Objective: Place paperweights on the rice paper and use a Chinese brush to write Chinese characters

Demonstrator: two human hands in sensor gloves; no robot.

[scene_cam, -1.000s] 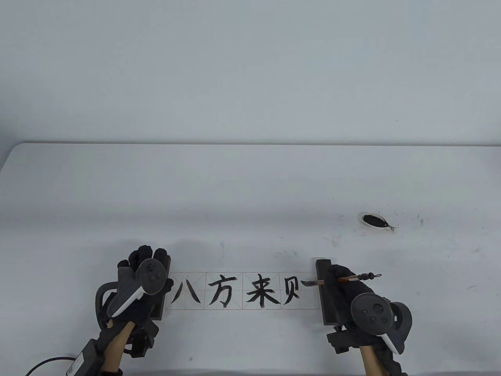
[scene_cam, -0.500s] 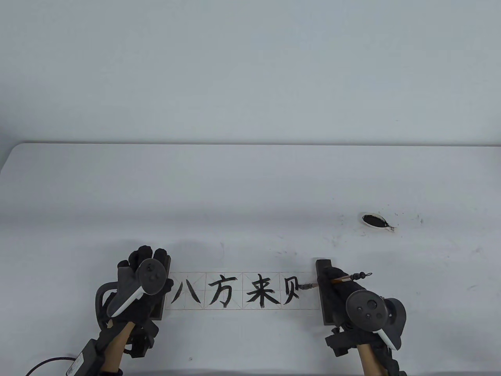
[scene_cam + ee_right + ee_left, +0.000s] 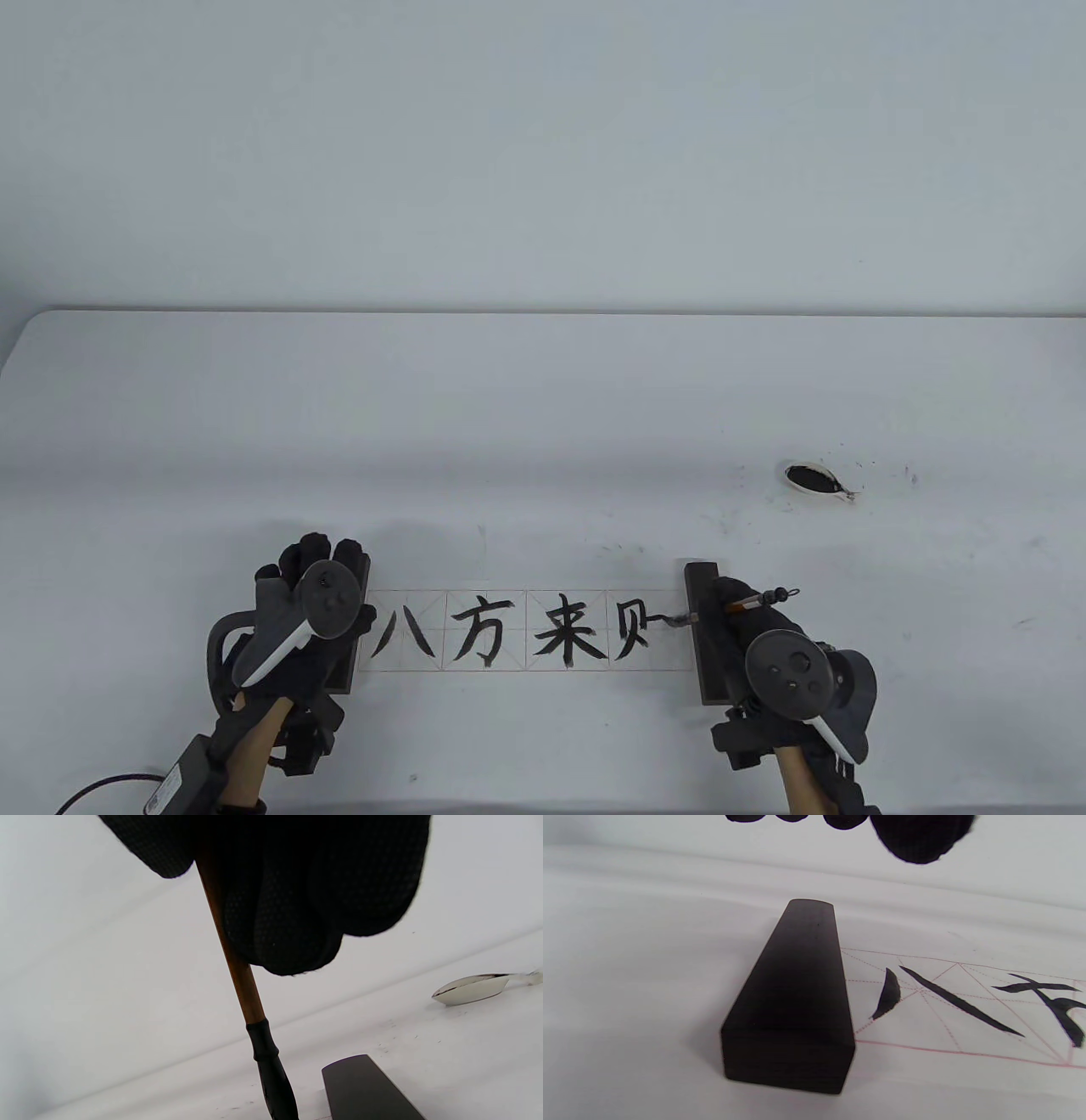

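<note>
White table (image 3: 543,399) seen from above; strip of rice paper (image 3: 526,630) near the front edge, gridded in red, bearing four black characters; dark block paperweight (image 3: 793,1001) on its left end, second paperweight (image 3: 706,632) on its right end. Left hand (image 3: 310,594) above the left paperweight, fingertips (image 3: 916,836) hanging loose and clear of the block, holding nothing. Right hand (image 3: 747,620) over the right paperweight, fingers (image 3: 297,899) curled round the brown brush (image 3: 237,976), inked tip at the paper beside the fourth character. Small ink dish (image 3: 816,480) well apart, far right.
</note>
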